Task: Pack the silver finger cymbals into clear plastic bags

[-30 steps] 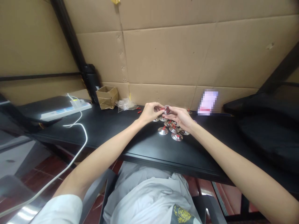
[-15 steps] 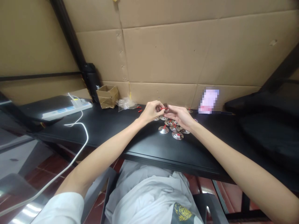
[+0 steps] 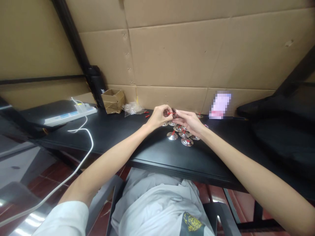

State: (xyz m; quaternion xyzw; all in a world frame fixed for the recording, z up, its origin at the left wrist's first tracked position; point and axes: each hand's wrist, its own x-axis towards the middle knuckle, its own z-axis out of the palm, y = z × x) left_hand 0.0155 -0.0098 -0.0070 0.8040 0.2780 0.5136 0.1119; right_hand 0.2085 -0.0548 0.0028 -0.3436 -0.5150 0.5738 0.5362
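Above the black table [image 3: 152,147], my left hand [image 3: 158,117] and my right hand [image 3: 190,121] meet, both with closed fingers. My right fingers hold a small metal finger cymbal [image 3: 174,112], seen dark and nearly edge-on. A short red cord [image 3: 170,113] runs from it to my left hand, which pinches it between thumb and fingertips. Another dark metal surface shows inside the curl of my left hand; its outline is partly hidden. Below lie several shiny cymbals with red loops, among them a front-left cymbal [image 3: 172,136] and a nearest cymbal [image 3: 187,142]. My right hand covers some of them.
Loose red cord pieces [image 3: 147,116] lie left of my hands, near a clear plastic bag [image 3: 133,109] and an open cardboard box [image 3: 113,101]. A power strip [image 3: 71,117] with a white cable is farther left. A blurred-out phone [image 3: 220,105] leans on the cardboard wall; a black bag [image 3: 283,137] sits right.
Both hands stay in nearly the same place. My fingers shift slightly around the cord and cymbal, and the cymbals on the table have not visibly moved.
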